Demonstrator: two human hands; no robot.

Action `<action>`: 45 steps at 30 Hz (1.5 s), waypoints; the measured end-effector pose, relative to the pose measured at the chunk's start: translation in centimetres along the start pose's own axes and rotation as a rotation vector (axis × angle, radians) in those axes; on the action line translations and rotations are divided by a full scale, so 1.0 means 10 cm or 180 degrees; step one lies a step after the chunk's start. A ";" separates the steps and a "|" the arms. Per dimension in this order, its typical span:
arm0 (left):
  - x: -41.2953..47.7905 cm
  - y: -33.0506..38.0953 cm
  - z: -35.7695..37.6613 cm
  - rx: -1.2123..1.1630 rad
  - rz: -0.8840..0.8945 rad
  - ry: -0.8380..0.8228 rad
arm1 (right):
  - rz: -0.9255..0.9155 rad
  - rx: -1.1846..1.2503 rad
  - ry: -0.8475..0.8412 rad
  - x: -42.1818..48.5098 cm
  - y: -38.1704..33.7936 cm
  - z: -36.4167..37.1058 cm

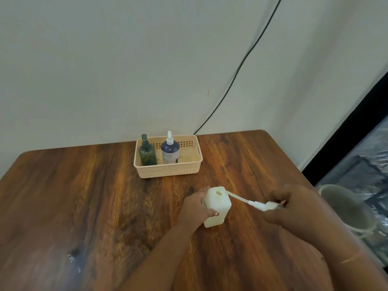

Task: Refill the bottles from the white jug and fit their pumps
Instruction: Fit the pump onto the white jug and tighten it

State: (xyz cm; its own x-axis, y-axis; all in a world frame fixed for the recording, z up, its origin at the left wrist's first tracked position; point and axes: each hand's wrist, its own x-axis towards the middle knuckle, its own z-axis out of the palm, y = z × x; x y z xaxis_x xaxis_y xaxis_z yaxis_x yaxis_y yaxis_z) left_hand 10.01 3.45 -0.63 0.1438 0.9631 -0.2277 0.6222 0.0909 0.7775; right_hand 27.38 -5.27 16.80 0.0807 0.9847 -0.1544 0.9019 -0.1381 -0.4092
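Observation:
A white square bottle stands upright on the wooden table, its round mouth uncovered. My left hand grips it from the left side. My right hand holds a white pump to the right of the bottle, tilted nearly level. The pump's thin tube points toward the bottle's top and ends just beside the mouth. A dark green pump bottle and a dark blue bottle with a white pump stand in a peach basket at the back of the table.
A black cable runs down the wall behind the table. A pale bucket-like container sits on the floor off the table's right edge. The table's right edge runs close to my right hand.

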 end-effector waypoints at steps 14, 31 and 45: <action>0.05 -0.03 0.05 0.0315 -0.0105 0.0004 | -0.0141 -0.0721 -0.0807 0.88 -0.43 0.25; 0.09 -0.10 0.05 0.0294 0.0068 -0.0012 | -0.0418 -0.0640 -0.0946 1.23 -0.49 0.76; 0.12 -0.17 0.05 0.0088 0.0259 -0.0048 | -0.0260 0.2458 -0.0168 1.08 0.26 1.35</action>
State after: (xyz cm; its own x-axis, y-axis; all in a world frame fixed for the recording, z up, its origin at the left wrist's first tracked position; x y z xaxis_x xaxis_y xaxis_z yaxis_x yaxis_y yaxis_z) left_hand 9.54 4.35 -2.56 0.2061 0.9630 -0.1735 0.6289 0.0054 0.7775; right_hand 24.89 3.53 1.89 -0.0111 0.9913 -0.1314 0.3514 -0.1192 -0.9286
